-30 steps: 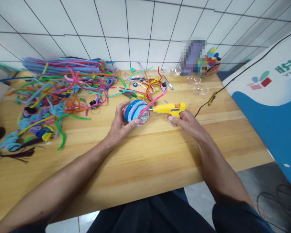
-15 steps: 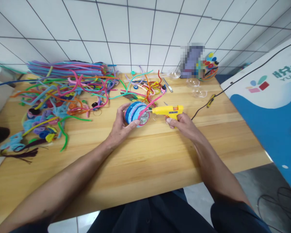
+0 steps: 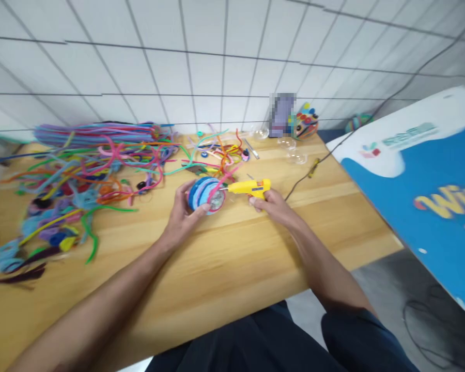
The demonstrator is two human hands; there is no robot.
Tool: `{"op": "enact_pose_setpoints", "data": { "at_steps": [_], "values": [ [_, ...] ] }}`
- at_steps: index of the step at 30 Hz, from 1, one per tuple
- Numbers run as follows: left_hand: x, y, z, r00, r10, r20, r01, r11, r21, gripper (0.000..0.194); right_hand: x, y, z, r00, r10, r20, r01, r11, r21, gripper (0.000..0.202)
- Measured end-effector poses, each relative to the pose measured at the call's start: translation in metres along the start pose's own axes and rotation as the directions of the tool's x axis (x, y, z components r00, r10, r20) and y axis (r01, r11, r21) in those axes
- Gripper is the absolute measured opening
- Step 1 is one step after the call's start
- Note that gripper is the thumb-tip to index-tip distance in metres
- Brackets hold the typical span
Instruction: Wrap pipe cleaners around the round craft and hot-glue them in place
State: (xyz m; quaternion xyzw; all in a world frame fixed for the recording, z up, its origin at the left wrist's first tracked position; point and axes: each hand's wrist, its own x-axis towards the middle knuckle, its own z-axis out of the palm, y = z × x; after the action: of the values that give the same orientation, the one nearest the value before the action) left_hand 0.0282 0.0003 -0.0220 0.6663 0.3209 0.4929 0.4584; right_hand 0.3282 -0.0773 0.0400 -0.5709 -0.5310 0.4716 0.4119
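My left hand [image 3: 184, 213] grips a ball wrapped in blue, purple and light-blue pipe cleaner [image 3: 200, 193], its thumb on the near side. A clear uncovered patch shows at the ball's right end. Along the edge of that patch runs a pink pipe cleaner [image 3: 223, 181], with its loose end sticking up to the right. In my right hand [image 3: 272, 204] is a yellow glue gun [image 3: 251, 187], pointing left. Its metal nozzle meets the ball's right side beside the pink strand; whether it touches, I cannot tell.
Loose pipe cleaners [image 3: 77, 181] and a long bundle [image 3: 96, 133] cover the table's left and back. Pliers [image 3: 197, 169] lie behind the ball. Clear plastic domes [image 3: 296, 156], a phone-like blurred object [image 3: 282, 114] and a decorated ball [image 3: 307, 122] stand back right. A black cord [image 3: 327, 155] crosses the right.
The camera view has swung right and up, so everything sits lower and further left. Both hands keep their hold, with the nozzle still at the ball's right side.
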Motion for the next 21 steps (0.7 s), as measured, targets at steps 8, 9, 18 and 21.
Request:
{"op": "enact_pose_setpoints", "data": {
  "at_steps": [8,9,18,21],
  "values": [
    [0.0018,-0.0049,-0.0017,0.999,0.000,-0.036,0.000,1.000,0.002,0.083,0.0025,-0.0012,0.0054,1.000,0.009,0.011,-0.010,0.998,0.068,0.037],
    [0.0020,-0.0049,-0.0015,0.999,0.002,-0.037,-0.002,1.000,0.006,0.082,0.0025,-0.0010,0.0053,1.000,0.013,0.011,-0.014,0.998,0.067,0.037],
    [0.0002,-0.0022,-0.0001,1.000,-0.004,0.017,0.003,1.000,0.021,0.082,0.0021,0.0032,0.0012,1.000,-0.011,0.008,0.011,0.999,0.051,0.032],
    [0.0012,-0.0007,0.0006,1.000,-0.003,0.021,0.003,1.000,-0.002,0.083,0.0019,0.0051,-0.0001,0.999,-0.049,0.002,0.049,0.997,0.057,0.032]
  ]
}}
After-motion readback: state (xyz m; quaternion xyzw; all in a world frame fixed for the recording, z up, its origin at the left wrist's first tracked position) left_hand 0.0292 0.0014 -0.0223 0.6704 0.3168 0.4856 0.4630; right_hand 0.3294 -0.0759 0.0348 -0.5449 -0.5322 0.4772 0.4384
